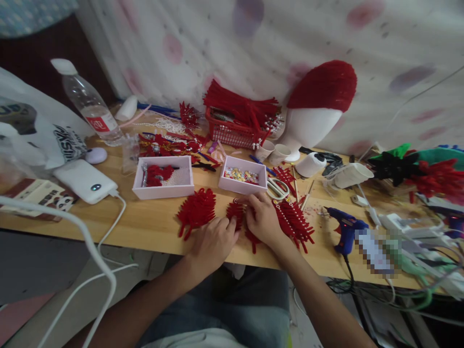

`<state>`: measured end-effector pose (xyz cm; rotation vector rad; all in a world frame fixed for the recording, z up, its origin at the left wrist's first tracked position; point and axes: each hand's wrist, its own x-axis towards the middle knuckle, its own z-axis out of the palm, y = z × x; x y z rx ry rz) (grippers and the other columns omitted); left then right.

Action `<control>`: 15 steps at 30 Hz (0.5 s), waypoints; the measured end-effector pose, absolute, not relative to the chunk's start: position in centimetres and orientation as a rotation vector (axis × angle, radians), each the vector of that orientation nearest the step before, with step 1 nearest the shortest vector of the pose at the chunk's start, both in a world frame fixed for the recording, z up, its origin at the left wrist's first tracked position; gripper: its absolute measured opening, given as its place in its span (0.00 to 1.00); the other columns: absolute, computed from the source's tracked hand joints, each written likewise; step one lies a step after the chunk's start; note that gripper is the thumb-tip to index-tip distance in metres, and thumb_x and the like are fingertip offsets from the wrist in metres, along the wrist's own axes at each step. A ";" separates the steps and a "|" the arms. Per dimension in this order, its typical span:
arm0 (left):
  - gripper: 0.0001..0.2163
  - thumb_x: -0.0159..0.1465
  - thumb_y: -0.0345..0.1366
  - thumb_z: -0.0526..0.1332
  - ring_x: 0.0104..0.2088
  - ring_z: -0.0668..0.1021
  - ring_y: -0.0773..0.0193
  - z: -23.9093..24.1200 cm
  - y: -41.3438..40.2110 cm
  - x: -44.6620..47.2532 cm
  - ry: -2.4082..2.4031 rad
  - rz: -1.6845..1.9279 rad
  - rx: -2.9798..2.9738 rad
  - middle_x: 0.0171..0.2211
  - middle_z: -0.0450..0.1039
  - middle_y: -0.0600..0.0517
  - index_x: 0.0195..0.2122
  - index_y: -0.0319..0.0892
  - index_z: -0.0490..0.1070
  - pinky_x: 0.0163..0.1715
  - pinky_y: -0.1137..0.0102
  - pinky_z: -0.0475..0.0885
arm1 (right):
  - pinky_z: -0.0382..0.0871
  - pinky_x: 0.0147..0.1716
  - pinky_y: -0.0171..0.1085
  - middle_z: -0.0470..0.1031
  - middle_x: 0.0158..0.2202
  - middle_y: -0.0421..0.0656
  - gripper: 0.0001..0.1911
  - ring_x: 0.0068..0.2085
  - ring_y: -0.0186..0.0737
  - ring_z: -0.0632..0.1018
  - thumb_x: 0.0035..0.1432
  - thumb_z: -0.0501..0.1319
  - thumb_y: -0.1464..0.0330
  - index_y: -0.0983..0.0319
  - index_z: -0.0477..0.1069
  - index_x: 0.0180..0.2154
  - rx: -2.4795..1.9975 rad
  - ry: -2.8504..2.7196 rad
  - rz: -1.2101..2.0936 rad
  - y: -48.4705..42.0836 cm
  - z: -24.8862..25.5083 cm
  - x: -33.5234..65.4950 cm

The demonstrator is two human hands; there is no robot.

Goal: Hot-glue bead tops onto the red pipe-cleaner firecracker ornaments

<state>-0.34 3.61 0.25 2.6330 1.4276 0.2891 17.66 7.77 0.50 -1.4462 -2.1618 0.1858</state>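
Observation:
My left hand rests at the table's front edge, fingers curled and closed on a small red chenille piece with a fringed edge. Over the top of that piece my right hand reaches in from the right, fingertips pressed together near a small pale bead or ring; what exactly they pinch is too small to tell. Left of my hands lies a pile of red fringed chenille pieces. Beside my right wrist are similar pieces with rows of white beads. Another red piece is partly hidden under my right hand.
Behind my hands stand a white box of beads and another white box with red pieces. Scissors and a blue glue gun lie to the right. Farther back are a red basket and a mannequin head.

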 end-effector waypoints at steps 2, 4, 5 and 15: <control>0.12 0.70 0.37 0.57 0.40 0.80 0.54 0.4 3.6 -0.4 1.427 0.283 2.621 0.37 0.77 0.46 0.49 0.38 0.73 0.36 0.64 0.76 | 0.65 0.46 0.41 0.73 0.39 0.47 0.18 0.43 0.45 0.72 0.56 0.52 0.78 0.60 0.75 0.44 -1.451 -2.154 0.190 7.9 0.4 17.6; 0.12 0.70 0.37 0.57 0.40 0.79 0.54 0.5 3.6 -0.3 1.430 0.282 2.613 0.36 0.77 0.46 0.49 0.38 0.73 0.36 0.64 0.76 | 0.65 0.46 0.41 0.73 0.39 0.47 0.18 0.43 0.45 0.72 0.56 0.52 0.78 0.60 0.75 0.43 -1.446 -2.152 0.192 8.0 0.5 17.6; 0.11 0.70 0.37 0.57 0.40 0.79 0.55 0.6 3.6 -0.3 1.431 0.279 2.611 0.36 0.77 0.46 0.49 0.38 0.73 0.36 0.65 0.76 | 0.65 0.46 0.41 0.73 0.39 0.46 0.18 0.43 0.45 0.72 0.57 0.52 0.78 0.60 0.75 0.43 -1.436 -2.146 0.197 8.0 0.6 17.6; 0.15 0.72 0.38 0.54 0.39 0.81 0.55 -0.1 3.6 -0.6 1.426 0.468 2.556 0.37 0.79 0.46 0.54 0.38 0.72 0.36 0.65 0.76 | 0.65 0.34 0.37 0.72 0.29 0.41 0.05 0.33 0.40 0.73 0.64 0.56 0.68 0.59 0.70 0.36 -1.565 -1.734 -0.029 2.9 3.0 16.7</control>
